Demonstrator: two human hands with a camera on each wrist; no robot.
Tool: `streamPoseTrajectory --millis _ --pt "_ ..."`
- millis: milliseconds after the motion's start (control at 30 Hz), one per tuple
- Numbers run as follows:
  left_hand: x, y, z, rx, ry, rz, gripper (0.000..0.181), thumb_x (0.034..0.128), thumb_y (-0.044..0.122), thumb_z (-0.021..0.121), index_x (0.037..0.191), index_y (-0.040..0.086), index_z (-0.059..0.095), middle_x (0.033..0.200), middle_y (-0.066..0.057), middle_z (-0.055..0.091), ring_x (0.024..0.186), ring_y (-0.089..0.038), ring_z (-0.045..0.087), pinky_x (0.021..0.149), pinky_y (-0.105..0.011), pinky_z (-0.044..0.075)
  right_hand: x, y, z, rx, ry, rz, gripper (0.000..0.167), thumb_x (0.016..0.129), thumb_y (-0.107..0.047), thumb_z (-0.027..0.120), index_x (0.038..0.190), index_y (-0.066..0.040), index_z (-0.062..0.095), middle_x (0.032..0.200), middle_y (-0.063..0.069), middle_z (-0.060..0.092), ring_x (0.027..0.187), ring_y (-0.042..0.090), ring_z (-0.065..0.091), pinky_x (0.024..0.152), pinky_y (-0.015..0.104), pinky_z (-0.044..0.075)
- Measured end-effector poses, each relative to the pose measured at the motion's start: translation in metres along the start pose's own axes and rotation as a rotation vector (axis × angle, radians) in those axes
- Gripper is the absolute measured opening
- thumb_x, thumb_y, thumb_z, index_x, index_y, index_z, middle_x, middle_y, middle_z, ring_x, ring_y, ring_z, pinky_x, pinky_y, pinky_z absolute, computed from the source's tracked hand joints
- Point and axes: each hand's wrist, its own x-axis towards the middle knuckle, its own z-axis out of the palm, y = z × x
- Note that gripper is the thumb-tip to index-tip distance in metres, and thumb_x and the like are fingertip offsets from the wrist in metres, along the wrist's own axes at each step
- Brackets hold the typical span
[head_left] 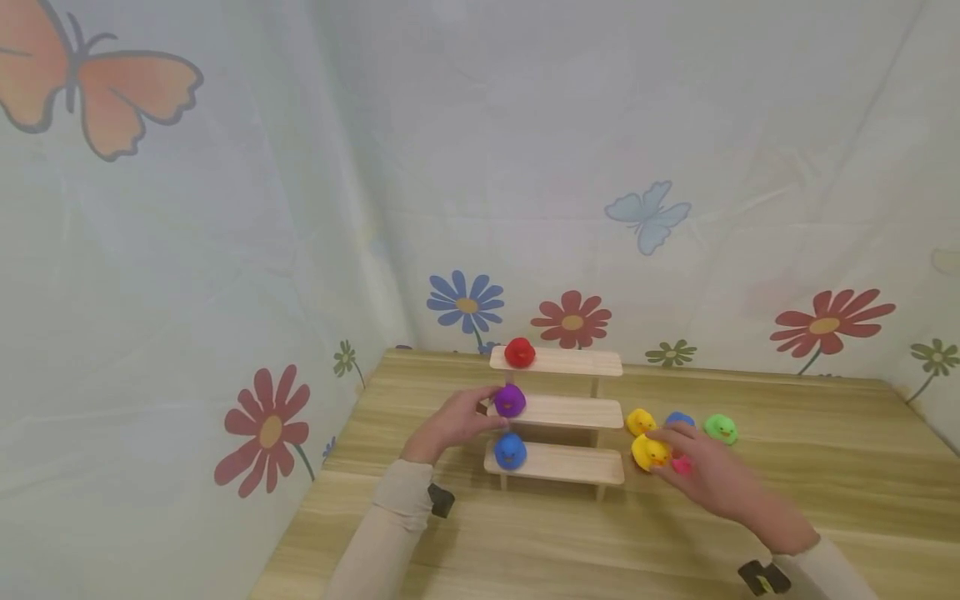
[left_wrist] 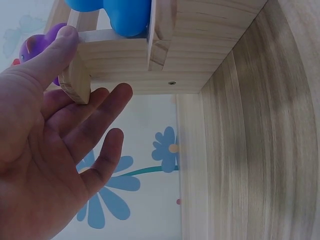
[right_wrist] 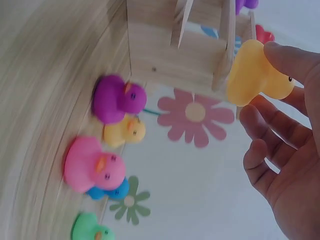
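A small three-tier wooden shelf (head_left: pixel 562 412) stands on the table. At the left end of its middle tier my left hand (head_left: pixel 459 419) has its thumb and index finger about a purple rubber duck (head_left: pixel 511 402). In the left wrist view the thumb (left_wrist: pixel 55 52) lies against this duck; the other fingers extend past the board's end, and the index fingertip is hidden. My right hand (head_left: pixel 708 471) pinches a yellow rubber duck (right_wrist: pixel 255 75) between thumb and fingers, off the table by the shelf's right end. A blue duck (head_left: pixel 510 452) sits on the bottom tier, a red duck (head_left: pixel 520 353) on the top.
Right of the shelf, on the table (head_left: pixel 840 467), stand another yellow duck (head_left: pixel 641 421), a blue duck (head_left: pixel 678 418), a green duck (head_left: pixel 722 429) and a pink duck (right_wrist: pixel 95 165). Another purple duck (right_wrist: pixel 117 99) shows in the right wrist view. A flower-printed curtain (head_left: pixel 480 167) hangs behind.
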Motion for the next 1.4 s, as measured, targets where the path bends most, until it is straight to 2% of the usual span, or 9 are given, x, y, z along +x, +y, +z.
streamPoseTrajectory --millis 167,333,467,600,733,1133,1400 --pt "0.000 0.000 0.000 -0.006 -0.002 -0.004 0.060 0.0833 0.035 0.071 0.137 0.020 0.048 0.127 -0.002 0.057 0.101 -0.020 0.058 0.082 -0.032 0.049 -0.008 0.008 -0.009 -0.054 -0.009 0.038 0.045 0.066 -0.011 0.084 0.108 -0.006 0.066 0.099 0.004 0.062 0.068 0.009 0.053 0.056 0.025 0.051" --pt "0.001 -0.003 0.001 -0.001 -0.001 -0.001 0.059 0.0830 0.036 0.071 0.136 0.020 0.050 0.126 0.000 0.057 0.100 -0.019 0.058 0.082 -0.032 0.049 -0.014 0.013 -0.017 -0.075 -0.050 0.084 0.043 0.069 -0.016 0.083 0.109 -0.008 0.066 0.096 -0.002 0.061 0.068 0.005 0.049 0.054 0.022 0.047" --pt "0.001 -0.003 0.001 0.001 -0.003 0.005 0.059 0.0827 0.036 0.071 0.136 0.020 0.050 0.125 0.000 0.058 0.099 -0.019 0.058 0.083 -0.032 0.049 -0.019 0.019 -0.022 -0.084 -0.074 0.120 0.042 0.070 -0.014 0.082 0.108 -0.009 0.066 0.095 -0.004 0.059 0.069 0.003 0.049 0.054 0.020 0.045" --pt "0.001 -0.003 0.000 -0.007 -0.002 -0.002 0.059 0.0826 0.035 0.072 0.136 0.020 0.050 0.125 0.000 0.058 0.099 -0.019 0.058 0.082 -0.032 0.049 -0.024 0.027 -0.024 -0.106 -0.074 0.137 0.041 0.069 -0.010 0.082 0.106 -0.007 0.066 0.092 -0.005 0.057 0.069 0.007 0.052 0.055 0.021 0.047" --pt "0.002 -0.002 0.000 -0.011 0.001 -0.005 0.059 0.0824 0.034 0.072 0.136 0.020 0.050 0.125 0.000 0.058 0.099 -0.018 0.058 0.081 -0.031 0.049 -0.030 0.035 -0.026 -0.113 -0.079 0.169 0.041 0.070 -0.010 0.082 0.107 -0.005 0.066 0.096 0.001 0.059 0.069 0.011 0.054 0.056 0.024 0.049" --pt "0.002 -0.002 0.000 -0.008 0.002 0.002 0.059 0.0824 0.034 0.072 0.136 0.020 0.050 0.126 0.000 0.058 0.099 -0.018 0.058 0.081 -0.031 0.049 -0.041 0.054 -0.034 -0.145 -0.150 0.312 0.042 0.074 -0.010 0.078 0.111 0.002 0.062 0.096 0.007 0.058 0.072 0.013 0.051 0.058 0.026 0.048" --pt "0.001 -0.002 0.000 0.007 0.004 0.029 0.058 0.0825 0.034 0.072 0.134 0.017 0.051 0.124 -0.002 0.058 0.097 -0.019 0.058 0.082 -0.032 0.049 -0.049 0.064 -0.037 -0.136 -0.189 0.388 0.041 0.074 -0.007 0.077 0.111 0.003 0.062 0.094 0.008 0.057 0.072 0.015 0.052 0.058 0.027 0.048"
